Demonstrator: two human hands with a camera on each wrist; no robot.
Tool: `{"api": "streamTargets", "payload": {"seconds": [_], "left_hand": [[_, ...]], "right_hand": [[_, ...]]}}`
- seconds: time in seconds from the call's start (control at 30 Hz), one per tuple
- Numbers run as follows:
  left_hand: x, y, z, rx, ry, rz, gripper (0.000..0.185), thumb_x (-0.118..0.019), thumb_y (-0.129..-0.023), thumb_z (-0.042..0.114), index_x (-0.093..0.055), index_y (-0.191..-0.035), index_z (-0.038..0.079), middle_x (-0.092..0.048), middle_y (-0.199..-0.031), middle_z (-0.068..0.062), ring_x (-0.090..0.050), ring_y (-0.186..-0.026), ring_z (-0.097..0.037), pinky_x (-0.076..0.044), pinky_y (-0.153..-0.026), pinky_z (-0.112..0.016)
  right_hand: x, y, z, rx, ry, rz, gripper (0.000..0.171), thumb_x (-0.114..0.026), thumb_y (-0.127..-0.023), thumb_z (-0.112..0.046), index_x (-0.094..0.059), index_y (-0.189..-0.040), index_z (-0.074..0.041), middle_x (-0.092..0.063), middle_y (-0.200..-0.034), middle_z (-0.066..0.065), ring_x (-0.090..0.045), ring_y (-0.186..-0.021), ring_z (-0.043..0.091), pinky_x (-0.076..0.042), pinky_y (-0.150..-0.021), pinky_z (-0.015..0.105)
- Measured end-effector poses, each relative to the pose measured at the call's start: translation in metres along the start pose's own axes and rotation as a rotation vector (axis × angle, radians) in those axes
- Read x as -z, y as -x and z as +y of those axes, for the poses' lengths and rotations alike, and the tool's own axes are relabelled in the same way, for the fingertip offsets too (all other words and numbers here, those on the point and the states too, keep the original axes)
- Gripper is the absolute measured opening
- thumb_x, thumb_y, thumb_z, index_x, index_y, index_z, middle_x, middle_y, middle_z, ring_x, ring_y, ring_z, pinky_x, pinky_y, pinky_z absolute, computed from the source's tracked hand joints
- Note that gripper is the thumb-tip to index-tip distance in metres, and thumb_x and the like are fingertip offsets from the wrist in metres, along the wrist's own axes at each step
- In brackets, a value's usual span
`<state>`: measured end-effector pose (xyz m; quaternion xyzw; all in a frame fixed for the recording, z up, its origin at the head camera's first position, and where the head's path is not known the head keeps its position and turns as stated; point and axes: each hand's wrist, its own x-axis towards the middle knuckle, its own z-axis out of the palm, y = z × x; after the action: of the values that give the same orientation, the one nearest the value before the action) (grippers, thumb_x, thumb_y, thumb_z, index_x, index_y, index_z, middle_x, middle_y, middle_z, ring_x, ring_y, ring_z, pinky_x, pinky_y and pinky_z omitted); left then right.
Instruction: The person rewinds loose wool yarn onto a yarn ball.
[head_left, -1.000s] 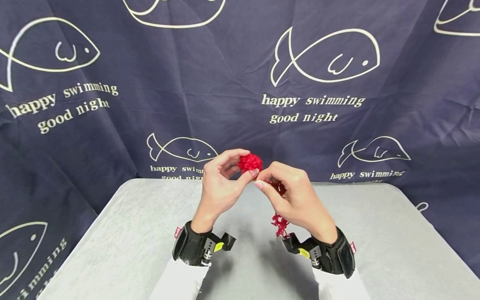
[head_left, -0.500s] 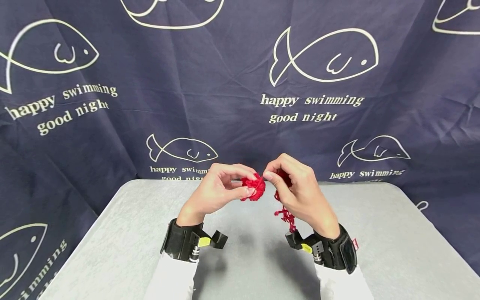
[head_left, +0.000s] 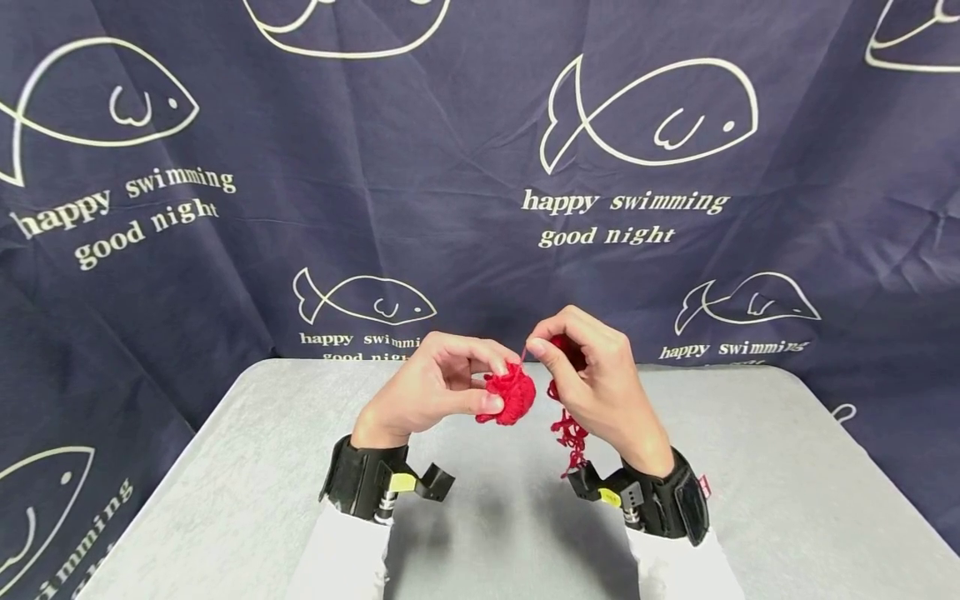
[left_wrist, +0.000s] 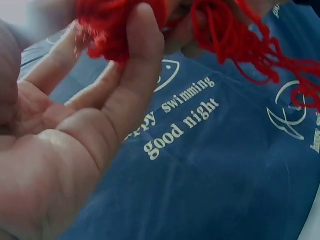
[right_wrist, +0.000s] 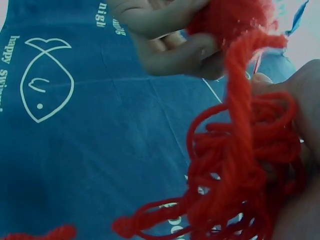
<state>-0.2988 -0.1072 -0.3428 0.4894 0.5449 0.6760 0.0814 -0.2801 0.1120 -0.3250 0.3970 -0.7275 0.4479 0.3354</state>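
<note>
Ball (head_left: 516,400), red yarn. Head view: held in the air above the desk (head_left: 225,467), seen just on the near side of the far edge, roughly midway between the two far corners. Left hand (head_left: 431,387) clamps it, thumb low, fingers at the top. Right hand (head_left: 603,396) is just beside, apart from the ball, thumb and index together on a thin strand (head_left: 523,357) running up from the ball's top. Tangle (head_left: 572,433) of red yarn sits inside the right hand and hangs below it. Black straps (head_left: 366,477) on both wrists, each with a small black mount (head_left: 437,482); white sleeves (head_left: 341,554) come in over the near edge. Behind the far edge, navy cloth (head_left: 465,150) with white fish and lettering.

Left wrist view: ball at the top, cut off by the frame, thumb pressed across it. Tangle to its right, loops trailing off right. Right fingers blurred, pinch unreadable here.

Right wrist view: ball up top, left fingers on it. Tangle fills the lower right, thick cord (right_wrist: 239,120) in front. Right hand at the right side, mostly cut off; thumb tip shows, fingers hidden.
</note>
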Motion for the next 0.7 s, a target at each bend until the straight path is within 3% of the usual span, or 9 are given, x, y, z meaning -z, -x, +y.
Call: {"api": "streamTargets", "payload": {"seconds": [0.1, 0.2, 0.3, 0.5, 0.7], "left_hand": [[-0.002, 0.000, 0.002, -0.026, 0.027, -0.003, 0.022, -0.079, -0.084, -0.001, -0.074, -0.100, 0.013, -0.069, -0.111, -0.006, -0.063, -0.103, -0.024, -0.059, -0.065, -0.029], [-0.006, 0.000, 0.005, -0.073, 0.028, 0.033, 0.022, -0.078, -0.084, 0.000, -0.073, -0.098, 0.015, -0.069, -0.111, -0.005, -0.065, -0.101, -0.022, -0.059, -0.060, -0.028], [-0.010, -0.002, 0.006, -0.156, 0.008, 0.119, 0.021, -0.075, -0.084, -0.002, -0.071, -0.096, 0.015, -0.070, -0.109, -0.006, -0.068, -0.091, -0.019, -0.056, -0.058, -0.026], [-0.018, -0.011, 0.001, -0.309, 0.058, 0.378, 0.033, -0.068, -0.078, -0.006, -0.075, -0.103, 0.015, -0.073, -0.102, -0.006, -0.070, -0.085, -0.016, -0.058, -0.066, -0.023], [-0.024, -0.016, -0.002, -0.325, 0.107, 0.452, 0.040, -0.063, -0.078, -0.007, -0.078, -0.110, 0.013, -0.074, -0.103, -0.008, -0.071, -0.087, -0.017, -0.059, -0.072, -0.025]], "right_hand": [[-0.002, 0.001, 0.002, -0.035, -0.009, 0.005, 0.015, -0.075, -0.088, 0.003, -0.069, -0.092, -0.010, -0.058, -0.079, -0.006, -0.045, -0.051, 0.006, -0.038, -0.045, 0.020], [-0.004, 0.002, 0.005, -0.074, -0.011, 0.006, 0.013, -0.075, -0.089, 0.000, -0.070, -0.091, -0.012, -0.057, -0.077, -0.007, -0.046, -0.049, 0.005, -0.038, -0.043, 0.021], [-0.006, 0.003, 0.007, -0.108, -0.019, 0.003, 0.009, -0.074, -0.091, -0.004, -0.071, -0.091, -0.012, -0.056, -0.075, -0.007, -0.048, -0.049, 0.006, -0.039, -0.042, 0.022], [-0.009, 0.004, 0.011, -0.159, -0.027, -0.014, 0.006, -0.071, -0.095, -0.009, -0.073, -0.092, -0.014, -0.056, -0.074, -0.007, -0.052, -0.049, 0.007, -0.042, -0.043, 0.024], [-0.016, 0.006, 0.014, -0.163, -0.030, -0.036, 0.011, -0.072, -0.094, -0.006, -0.075, -0.090, -0.015, -0.056, -0.072, -0.006, -0.051, -0.050, 0.007, -0.041, -0.043, 0.024]]}}
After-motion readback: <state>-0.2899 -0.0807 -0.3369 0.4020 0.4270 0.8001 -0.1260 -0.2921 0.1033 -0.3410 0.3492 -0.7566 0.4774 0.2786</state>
